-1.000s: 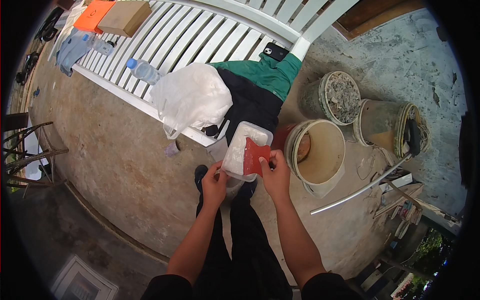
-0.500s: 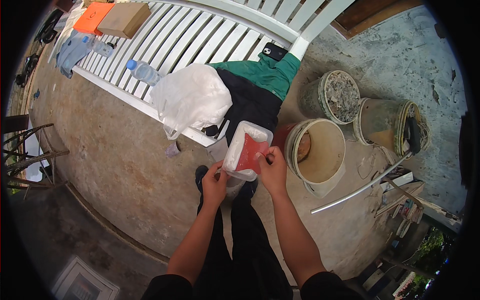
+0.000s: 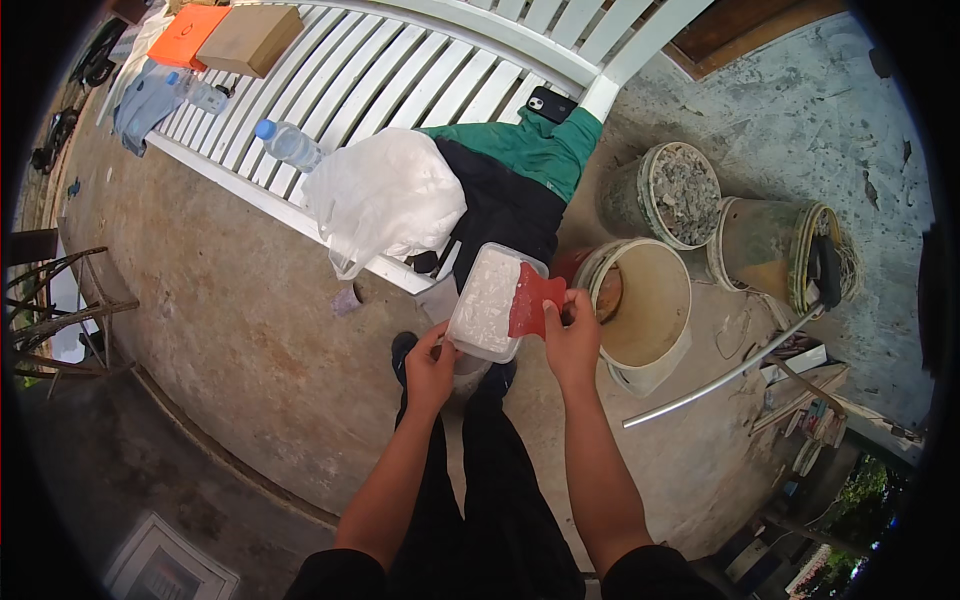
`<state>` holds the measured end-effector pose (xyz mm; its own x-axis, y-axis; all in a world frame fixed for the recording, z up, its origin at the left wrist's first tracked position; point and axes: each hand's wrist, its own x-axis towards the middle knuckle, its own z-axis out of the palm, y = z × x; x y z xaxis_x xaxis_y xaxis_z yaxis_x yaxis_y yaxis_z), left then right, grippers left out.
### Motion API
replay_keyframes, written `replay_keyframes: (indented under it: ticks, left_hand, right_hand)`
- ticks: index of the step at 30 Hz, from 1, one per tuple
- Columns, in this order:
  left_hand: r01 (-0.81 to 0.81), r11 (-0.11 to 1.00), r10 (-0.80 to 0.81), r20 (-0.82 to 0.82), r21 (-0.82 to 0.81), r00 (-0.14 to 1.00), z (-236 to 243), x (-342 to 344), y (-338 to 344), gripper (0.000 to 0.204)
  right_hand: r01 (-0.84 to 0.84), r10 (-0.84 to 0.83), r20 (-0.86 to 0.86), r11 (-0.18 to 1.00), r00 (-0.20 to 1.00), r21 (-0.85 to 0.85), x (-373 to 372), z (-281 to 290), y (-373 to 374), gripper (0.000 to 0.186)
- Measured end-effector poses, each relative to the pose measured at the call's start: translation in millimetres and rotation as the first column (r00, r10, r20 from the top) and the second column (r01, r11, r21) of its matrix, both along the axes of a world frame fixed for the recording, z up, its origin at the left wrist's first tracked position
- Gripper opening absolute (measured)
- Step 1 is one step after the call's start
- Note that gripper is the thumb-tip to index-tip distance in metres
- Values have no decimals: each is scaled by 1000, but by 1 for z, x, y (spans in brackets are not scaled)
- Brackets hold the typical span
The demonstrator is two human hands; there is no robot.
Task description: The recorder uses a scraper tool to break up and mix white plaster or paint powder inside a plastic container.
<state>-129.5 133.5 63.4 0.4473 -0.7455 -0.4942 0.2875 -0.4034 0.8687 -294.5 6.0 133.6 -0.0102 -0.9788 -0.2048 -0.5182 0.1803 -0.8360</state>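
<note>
My left hand (image 3: 431, 369) is closed on the near left corner of a clear plastic tub (image 3: 492, 354). Inside the tub lies a white paste (image 3: 484, 300) with a rough, flecked surface. A red scraper (image 3: 534, 303) is pinched in my right hand (image 3: 572, 337), thumb on top. Its broad edge lies over the right part of the tub, against the paste or just above it; I cannot tell which. The tub is held above the floor, between my feet and the bench.
Ahead is a white slatted bench (image 3: 390, 75) with a plastic bag (image 3: 385, 195), a water bottle (image 3: 288, 143), green and black clothing (image 3: 540, 150) and a phone (image 3: 550, 104). On the right stand an open bucket (image 3: 655, 320), a rubble-filled bucket (image 3: 684, 195) and a metal pipe (image 3: 715, 378).
My right hand has drawn the scraper to the right across the tub, uncovering more of the white paste. My left hand and the tub have hardly moved.
</note>
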Motion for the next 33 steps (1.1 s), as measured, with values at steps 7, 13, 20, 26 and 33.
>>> replay_keyframes:
  ticks: [7, 13, 20, 26, 33]
  left_hand:
    - [23, 1000, -23, -1, 6, 1000, -1, 4, -1, 28]
    - [49, 999, -50, 43, 16, 998, 3, 5, -1, 29]
    - [47, 999, -46, 36, -13, 998, 0, 6, 0, 29]
    - [86, 996, -85, 54, -17, 995, 3, 8, -3, 29]
    - [62, 997, -61, 25, -35, 998, -1, 6, -4, 29]
  right_hand:
    - [113, -135, 107, 975, 985, 192, 0, -26, 0, 15]
    - [81, -96, 78, 982, 992, 172, 14, -29, 5, 14]
    - [80, -87, 29, 979, 996, 185, 28, -27, 18, 17]
    - [95, -145, 171, 958, 974, 272, 14, -45, 22, 12]
    - [152, -258, 312, 933, 914, 326, 4, -39, 22, 13]
